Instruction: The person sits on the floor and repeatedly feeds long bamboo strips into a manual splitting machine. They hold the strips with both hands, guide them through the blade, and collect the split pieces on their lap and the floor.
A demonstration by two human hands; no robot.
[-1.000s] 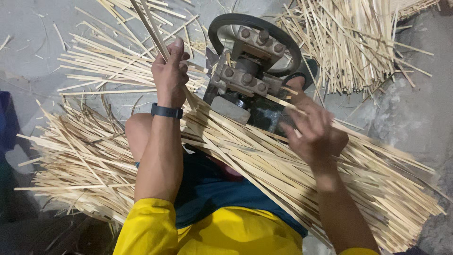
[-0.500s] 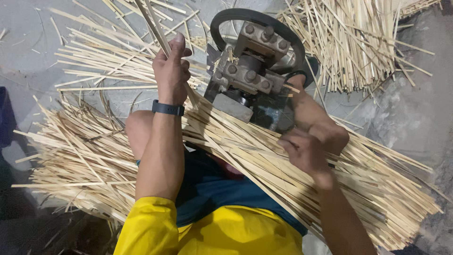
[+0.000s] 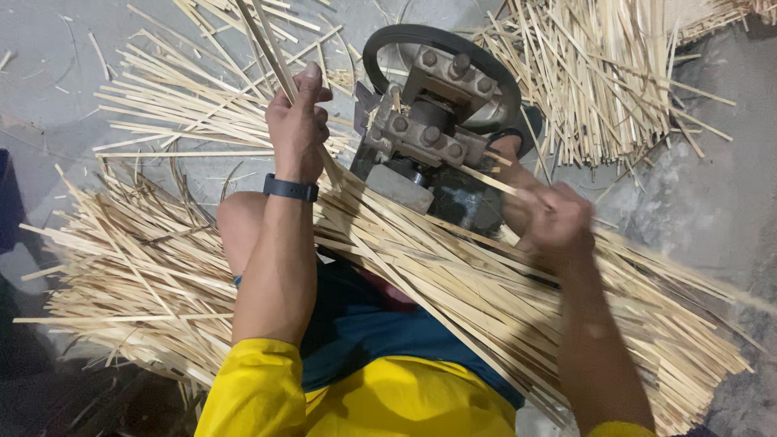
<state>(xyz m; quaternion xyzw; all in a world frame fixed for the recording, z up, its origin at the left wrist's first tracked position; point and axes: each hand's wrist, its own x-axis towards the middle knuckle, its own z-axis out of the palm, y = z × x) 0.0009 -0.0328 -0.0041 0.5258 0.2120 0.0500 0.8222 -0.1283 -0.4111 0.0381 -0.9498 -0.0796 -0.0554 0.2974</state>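
Note:
My left hand (image 3: 298,125) is raised and closed around a few long bamboo strips (image 3: 267,40) that run up and out of the top of the view. My right hand (image 3: 558,222) grips a single thin bamboo strip (image 3: 494,180) whose far end points into the metal splitting machine (image 3: 429,129). That machine has a dark round wheel (image 3: 380,48) and bolted rollers. A thick bundle of bamboo strips (image 3: 486,299) lies across my lap, under both forearms. I wear a black wristband (image 3: 290,188) on the left wrist.
Loose bamboo strips lie in heaps on the concrete floor: one pile at the left (image 3: 121,267), one behind my left hand (image 3: 186,105), one at the upper right (image 3: 615,73). A dark blue object (image 3: 8,202) sits at the left edge.
My right hand has drawn back from the bundle toward the machine and now holds one strip aimed at it. My left hand stays raised with its strips.

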